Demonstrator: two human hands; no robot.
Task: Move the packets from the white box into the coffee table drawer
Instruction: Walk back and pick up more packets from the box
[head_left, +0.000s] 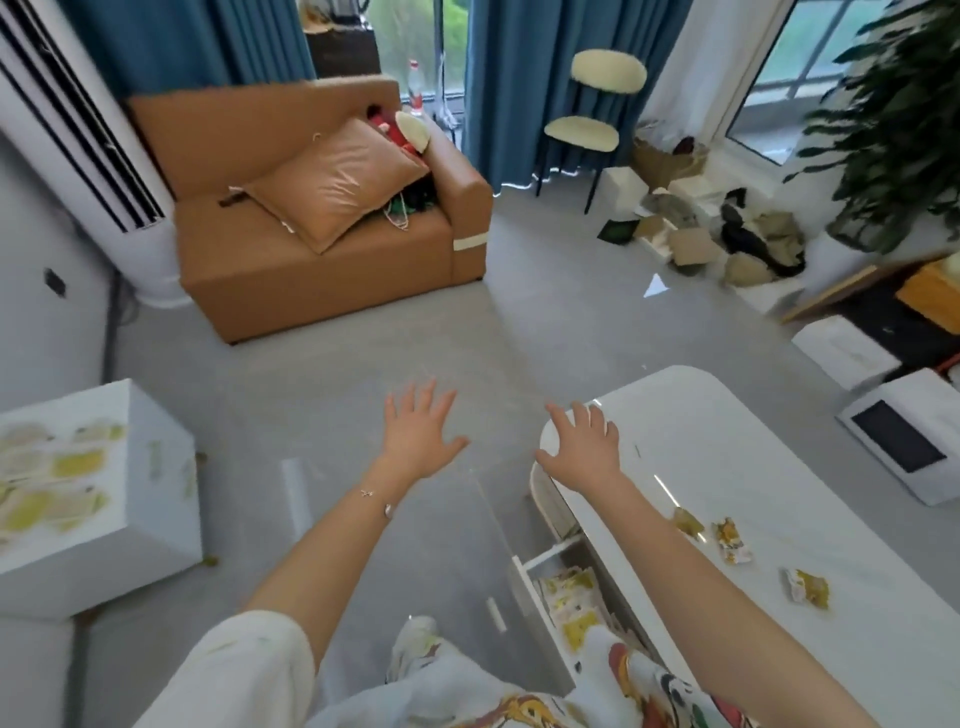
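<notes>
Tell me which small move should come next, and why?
Probably swing the left hand toward the white box and take a packet. It and the right hand are open and empty, the drawer stands open with packets inside, and the box seems to hold more, though blurred.

Bright window daylight, motion blur, edge distortion

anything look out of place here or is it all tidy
Yes: three loose packets lie scattered on the coffee table top, neither in the white box nor in the open drawer, which already holds others. Small yellowish bits on the floor beside the box are too blurred to identify.
</notes>
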